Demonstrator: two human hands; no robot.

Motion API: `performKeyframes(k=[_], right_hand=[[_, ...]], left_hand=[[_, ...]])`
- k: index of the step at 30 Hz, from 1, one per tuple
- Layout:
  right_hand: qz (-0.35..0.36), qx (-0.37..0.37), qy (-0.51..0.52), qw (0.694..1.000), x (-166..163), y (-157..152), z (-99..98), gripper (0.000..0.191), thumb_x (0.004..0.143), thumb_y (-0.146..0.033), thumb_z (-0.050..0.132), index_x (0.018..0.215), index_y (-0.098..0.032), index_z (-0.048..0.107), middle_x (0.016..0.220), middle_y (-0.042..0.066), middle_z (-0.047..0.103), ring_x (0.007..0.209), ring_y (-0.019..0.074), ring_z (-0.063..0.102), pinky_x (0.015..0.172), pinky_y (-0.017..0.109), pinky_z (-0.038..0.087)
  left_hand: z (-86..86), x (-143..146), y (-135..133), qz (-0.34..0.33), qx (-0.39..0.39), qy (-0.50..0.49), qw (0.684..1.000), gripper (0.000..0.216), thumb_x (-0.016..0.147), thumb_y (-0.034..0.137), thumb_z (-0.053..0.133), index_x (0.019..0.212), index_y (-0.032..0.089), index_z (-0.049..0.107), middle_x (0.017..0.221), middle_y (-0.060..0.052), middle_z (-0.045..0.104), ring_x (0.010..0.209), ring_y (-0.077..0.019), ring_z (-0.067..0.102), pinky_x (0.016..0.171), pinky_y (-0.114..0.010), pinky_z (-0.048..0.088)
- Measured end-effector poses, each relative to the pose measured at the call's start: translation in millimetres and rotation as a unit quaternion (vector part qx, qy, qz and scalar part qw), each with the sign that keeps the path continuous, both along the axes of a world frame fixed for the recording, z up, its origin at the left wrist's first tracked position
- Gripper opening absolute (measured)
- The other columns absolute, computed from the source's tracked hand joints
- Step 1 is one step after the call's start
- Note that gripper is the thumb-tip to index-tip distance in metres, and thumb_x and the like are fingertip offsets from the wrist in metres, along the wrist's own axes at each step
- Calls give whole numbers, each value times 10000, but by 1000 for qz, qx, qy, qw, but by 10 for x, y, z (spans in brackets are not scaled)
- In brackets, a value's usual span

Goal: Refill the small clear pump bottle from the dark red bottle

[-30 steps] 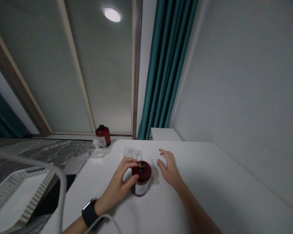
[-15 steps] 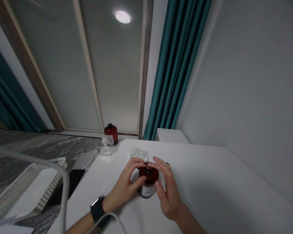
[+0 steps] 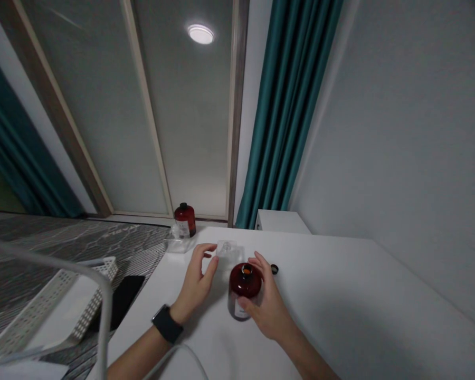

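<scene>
Here's the white desk (image 3: 340,295) with a white plastic basket (image 3: 63,311) off past the left hand, and a dark red bottle (image 3: 244,279) sitting right in front of the person, its neck open. The right hand (image 3: 269,311) is curled round that bottle's side, fingers gripping. The left hand (image 3: 197,282) is open, touching nothing, just beside a clear plastic tray (image 3: 229,253). A small black cap (image 3: 274,269) lies just past the right hand's fingertips!
</scene>
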State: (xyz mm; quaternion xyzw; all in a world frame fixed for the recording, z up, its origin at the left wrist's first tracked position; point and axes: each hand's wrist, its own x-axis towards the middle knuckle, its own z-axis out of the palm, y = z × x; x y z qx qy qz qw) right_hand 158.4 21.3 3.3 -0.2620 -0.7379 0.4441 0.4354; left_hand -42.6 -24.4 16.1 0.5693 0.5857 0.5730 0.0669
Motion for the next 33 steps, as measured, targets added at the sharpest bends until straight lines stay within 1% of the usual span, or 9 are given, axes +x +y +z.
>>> performKeyframes(k=[5, 10, 13, 17, 20, 24, 27, 31, 33], right_hand=[[-20, -40, -17, 999, -30, -34, 0, 754, 713, -224, 724, 1373, -252, 360, 1345, 116, 522, 1241, 273, 564, 1106, 470, 422], [12, 1, 0, 1000, 40, 41, 27, 640, 813, -268, 647, 1382, -236, 356, 1401, 136, 494, 1331, 275, 489, 1136, 466, 387], [54, 16, 7, 998, 77, 72, 81, 546, 881, -304, 578, 1383, -225, 377, 1380, 133, 516, 1294, 267, 521, 1118, 452, 407], [39, 46, 27, 998, 83, 63, 99, 488, 914, -321, 503, 1386, -226, 420, 1384, 118, 505, 1309, 277, 496, 1121, 449, 404], [4, 50, 50, 997, 35, 28, 21, 470, 935, -337, 460, 1393, -231, 435, 1371, 116, 514, 1303, 284, 500, 1108, 458, 421], [-36, -5, 70, 997, -90, -31, -123, 668, 881, -362, 591, 1468, -214, 307, 1422, 140, 498, 1312, 283, 516, 1107, 453, 432], [-58, -32, 85, 994, -155, -35, -175, 729, 797, -327, 687, 1427, -222, 336, 1416, 144, 514, 1301, 288, 528, 1105, 462, 438], [-27, -36, 84, 995, -117, 37, -153, 607, 810, -309, 678, 1350, -228, 414, 1383, 138, 525, 1261, 274, 554, 1076, 448, 466], [-18, -29, 67, 997, -63, 71, -129, 591, 828, -335, 665, 1357, -228, 424, 1382, 129, 508, 1279, 270, 534, 1102, 448, 439]], left_hand=[[-117, -151, 135, 15, -43, 51, 998, 455, 955, 330, 529, 1391, 239, 436, 1373, -121, 494, 1288, -277, 472, 1059, -500, 434], [-160, -222, 198, -8, -98, 112, 989, 613, 906, 350, 604, 1466, 220, 391, 1507, -146, 402, 1420, -320, 361, 1180, -580, 292], [-162, -268, 235, -26, -135, 142, 980, 666, 886, 361, 627, 1479, 187, 378, 1519, -168, 391, 1431, -336, 353, 1194, -591, 269], [-145, -321, 316, -35, -146, 169, 974, 727, 861, 395, 663, 1487, 176, 364, 1495, -176, 426, 1409, -347, 386, 1181, -587, 295], [-133, -353, 384, -56, -159, 177, 970, 715, 835, 412, 696, 1449, 174, 417, 1436, -179, 500, 1359, -361, 444, 1145, -587, 342], [-156, -357, 434, -67, -172, 159, 970, 652, 810, 377, 727, 1374, 168, 474, 1339, -175, 578, 1265, -350, 534, 1087, -559, 408], [-170, -327, 409, -55, -164, 135, 976, 586, 802, 353, 726, 1297, 150, 489, 1266, -172, 597, 1197, -326, 576, 1048, -526, 444], [-146, -293, 303, -71, -163, 116, 977, 500, 805, 332, 720, 1214, 161, 489, 1185, -129, 603, 1130, -283, 602, 1011, -478, 475], [-145, -288, 242, -81, -160, 101, 979, 498, 817, 326, 710, 1224, 170, 469, 1167, -110, 601, 1111, -268, 606, 1003, -470, 482]])
